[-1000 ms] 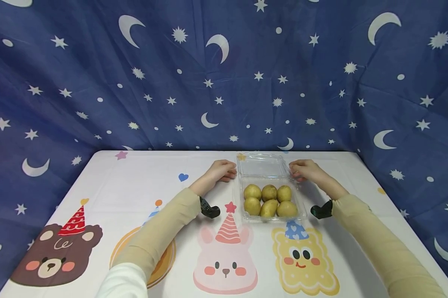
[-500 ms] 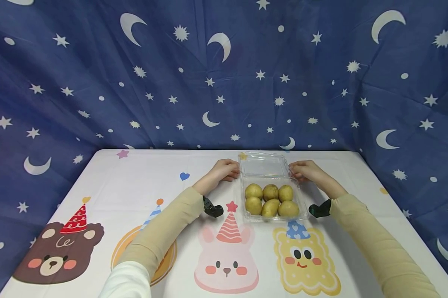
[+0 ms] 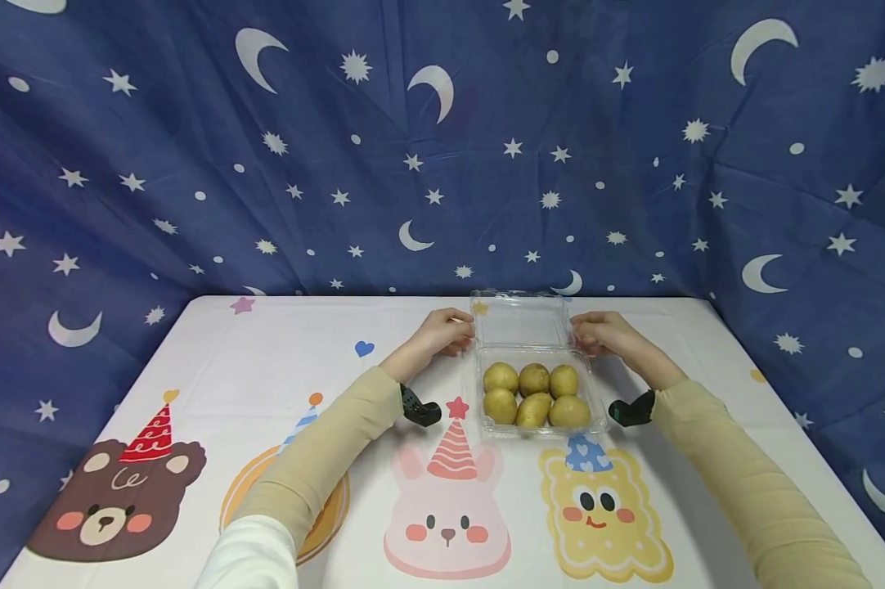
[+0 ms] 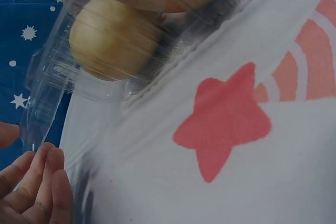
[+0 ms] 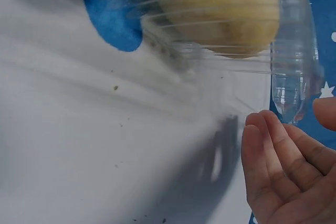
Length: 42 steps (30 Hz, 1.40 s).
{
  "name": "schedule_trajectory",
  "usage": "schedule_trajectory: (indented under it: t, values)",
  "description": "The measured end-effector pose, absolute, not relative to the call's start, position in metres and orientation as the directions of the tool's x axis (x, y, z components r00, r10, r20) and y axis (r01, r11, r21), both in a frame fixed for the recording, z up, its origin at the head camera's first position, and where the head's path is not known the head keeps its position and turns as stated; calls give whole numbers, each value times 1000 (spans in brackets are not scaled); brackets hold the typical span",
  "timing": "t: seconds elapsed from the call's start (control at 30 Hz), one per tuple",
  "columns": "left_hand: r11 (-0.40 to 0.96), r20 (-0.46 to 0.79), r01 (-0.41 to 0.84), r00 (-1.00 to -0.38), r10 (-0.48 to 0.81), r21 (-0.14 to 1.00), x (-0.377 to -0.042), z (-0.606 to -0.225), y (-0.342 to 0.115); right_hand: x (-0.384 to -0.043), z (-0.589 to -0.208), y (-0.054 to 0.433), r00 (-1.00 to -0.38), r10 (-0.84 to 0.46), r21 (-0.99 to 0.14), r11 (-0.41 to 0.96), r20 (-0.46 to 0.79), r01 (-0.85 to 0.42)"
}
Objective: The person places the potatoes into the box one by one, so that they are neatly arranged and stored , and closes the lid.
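A clear plastic clamshell box (image 3: 597, 413) lies on the table with its lid (image 3: 523, 321) raised and tilted back. Inside sit several yellow-brown potatoes (image 3: 534, 380) in two rows. At the lid's left edge is my left hand (image 3: 442, 334), its thumb and fingers pinching that edge; the left wrist view shows the fingertips (image 4: 50, 153) at the plastic. My right hand (image 3: 604, 334) pinches the lid's right edge, thumb on one side and fingers (image 5: 278, 145) on the other. Both forearms reach in around the box.
The white tablecloth (image 3: 288, 327) carries cartoon prints, among them a bear, a rabbit and a yellow biscuit. Behind the table hangs a blue curtain (image 3: 303, 106) with moons and stars, close to the box's far side.
The lid's far edge has risen, tilting up against the curtain. My left hand has moved right to the lid's edge and slightly up; the right hand has lifted a little. The potatoes stay put.
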<state>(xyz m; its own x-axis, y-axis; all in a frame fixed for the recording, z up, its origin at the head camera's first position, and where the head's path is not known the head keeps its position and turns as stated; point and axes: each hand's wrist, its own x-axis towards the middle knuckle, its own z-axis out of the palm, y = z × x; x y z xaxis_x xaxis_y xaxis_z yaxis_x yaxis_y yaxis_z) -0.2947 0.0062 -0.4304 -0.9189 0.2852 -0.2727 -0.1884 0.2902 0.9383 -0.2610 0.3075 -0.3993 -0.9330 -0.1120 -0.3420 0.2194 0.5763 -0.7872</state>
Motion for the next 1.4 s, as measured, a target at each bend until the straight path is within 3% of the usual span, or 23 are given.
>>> schedule_trajectory:
  t: [0.43,0.67,1.4]
  values:
    - [241,-195,-138,-953,233,961,-292,-421,9,-260,-387,306,-942,-102,-810,545,-321,217]
    - [229,-202,-145,-946,252,963,-290,-408,9,-253,-377,313,-959,-142,-844,519,-244,137]
    - [206,-216,-156,-926,311,966,-273,-389,1,-225,-366,320,-958,-204,-894,438,-199,92]
